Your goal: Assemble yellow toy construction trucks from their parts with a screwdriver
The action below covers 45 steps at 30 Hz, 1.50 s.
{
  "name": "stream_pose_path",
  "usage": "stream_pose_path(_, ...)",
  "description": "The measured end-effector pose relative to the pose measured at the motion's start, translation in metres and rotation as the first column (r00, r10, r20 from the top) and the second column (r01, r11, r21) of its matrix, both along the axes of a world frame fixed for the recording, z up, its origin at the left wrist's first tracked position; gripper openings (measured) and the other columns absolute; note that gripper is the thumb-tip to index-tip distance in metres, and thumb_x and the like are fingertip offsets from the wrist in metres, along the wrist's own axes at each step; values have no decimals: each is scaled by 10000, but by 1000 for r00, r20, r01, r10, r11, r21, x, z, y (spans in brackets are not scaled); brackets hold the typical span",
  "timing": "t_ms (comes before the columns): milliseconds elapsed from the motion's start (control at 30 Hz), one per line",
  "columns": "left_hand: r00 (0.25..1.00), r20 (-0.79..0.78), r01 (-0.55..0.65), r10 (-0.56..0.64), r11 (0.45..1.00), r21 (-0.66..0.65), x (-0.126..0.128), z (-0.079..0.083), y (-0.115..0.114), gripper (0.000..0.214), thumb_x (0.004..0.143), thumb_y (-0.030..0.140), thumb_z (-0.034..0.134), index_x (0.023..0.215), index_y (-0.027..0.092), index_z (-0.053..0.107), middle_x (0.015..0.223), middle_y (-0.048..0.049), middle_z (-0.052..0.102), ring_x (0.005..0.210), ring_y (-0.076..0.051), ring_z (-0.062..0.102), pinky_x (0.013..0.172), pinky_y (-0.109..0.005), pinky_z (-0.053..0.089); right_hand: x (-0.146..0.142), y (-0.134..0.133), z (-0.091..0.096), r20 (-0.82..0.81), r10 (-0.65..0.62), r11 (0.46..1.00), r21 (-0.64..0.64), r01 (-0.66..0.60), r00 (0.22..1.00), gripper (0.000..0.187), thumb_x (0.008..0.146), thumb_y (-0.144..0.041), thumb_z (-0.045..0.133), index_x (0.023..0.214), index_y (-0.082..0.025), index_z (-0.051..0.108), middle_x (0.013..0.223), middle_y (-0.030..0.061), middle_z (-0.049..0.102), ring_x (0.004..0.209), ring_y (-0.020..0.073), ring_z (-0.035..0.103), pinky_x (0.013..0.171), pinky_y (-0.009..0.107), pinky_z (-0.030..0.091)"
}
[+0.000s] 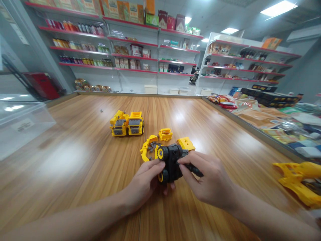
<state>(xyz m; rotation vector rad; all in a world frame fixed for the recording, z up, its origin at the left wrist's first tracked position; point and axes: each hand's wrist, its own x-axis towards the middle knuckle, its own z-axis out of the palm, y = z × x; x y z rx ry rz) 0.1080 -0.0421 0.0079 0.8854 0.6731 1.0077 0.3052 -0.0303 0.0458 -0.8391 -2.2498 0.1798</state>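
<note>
My left hand (144, 182) is closed round a black toy chassis with yellow wheels (170, 162), held just above the wooden table (82, 160). My right hand (205, 179) pinches a dark screwdriver (194, 170) whose tip meets the chassis from the right. Just behind the chassis lie loose yellow toy parts: a curved piece holding small grey screws (148, 148), a small bucket-like piece (165, 134) and a flat block (186, 144).
Two assembled yellow toy trucks (127, 124) stand side by side farther back. A yellow toy piece (298, 182) lies at the right edge. A clear plastic box (20, 124) sits at the left. Store shelves (130, 50) line the back walls; packaged goods (263, 110) fill the right counter.
</note>
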Motion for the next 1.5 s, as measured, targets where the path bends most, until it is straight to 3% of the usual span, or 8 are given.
stream_pose_path(233,978,-197,93,-66,987,131,-3,-4,-1,338,944,402,525,1044,105,653,854,-108,669,733,-181,603,569,-249,494,-1,-1,1,22,-51,997,-59,52,998,97,840,-119,523,909,-185,540,800,28,570,696,165,545,621,299,409)
stream_pose_path(467,946,-236,269,-223,946,184,-4,5,-7,333,968,407,479,1026,122,640,870,-101,667,706,-175,640,656,-289,522,-5,-4,2,-128,-48,993,-118,33,991,377,879,-155,460,1255,-173,442,1183,138,481,1021,256,523,844,417,481)
stream_pose_path(633,971,-171,192,-169,973,127,-2,2,-3,294,941,405,533,980,128,624,749,-79,676,626,-187,674,603,-296,548,-6,-6,-3,-166,-50,983,-181,19,985,345,933,-205,395,1273,-175,443,1209,135,453,1052,258,505,896,439,468)
stream_pose_path(800,991,-116,74,-60,991,113,-2,-2,-1,253,839,356,698,915,151,570,791,-58,674,499,-140,650,488,-243,519,-6,-5,-7,-170,9,975,-219,-47,985,329,955,-232,362,1265,-167,452,1202,134,467,1069,260,504,933,444,450)
stream_pose_path(967,986,-148,97,-76,986,138,-1,1,-3,224,894,354,625,942,175,499,904,-64,657,510,-143,663,408,-236,534,-6,-2,-8,-172,32,968,-238,-73,985,337,973,-268,341,1275,-162,447,1193,130,468,1067,252,502,928,430,452)
stream_pose_path(1133,993,-101,69,-59,992,105,0,0,1,207,933,349,564,1047,184,509,824,-47,664,479,-134,649,416,-230,539,-1,1,-3,-225,-19,976,-216,-31,974,322,974,-275,350,1268,-186,450,1128,104,495,924,216,530,818,397,483)
stream_pose_path(1333,999,37,-23,24,999,-29,0,-3,5,261,903,340,609,1098,173,564,741,-30,669,403,-125,622,381,-218,521,5,3,2,-250,-42,982,-186,-5,967,317,861,-205,549,1171,-204,482,929,46,522,754,172,523,617,315,472)
stream_pose_path(1500,996,91,1,3,999,-43,-2,-4,6,246,902,310,610,1094,159,586,873,-80,704,423,-127,640,383,-225,531,1,2,2,-285,-36,983,-181,-17,958,228,857,-161,575,1078,-206,539,929,40,527,773,159,549,603,281,501)
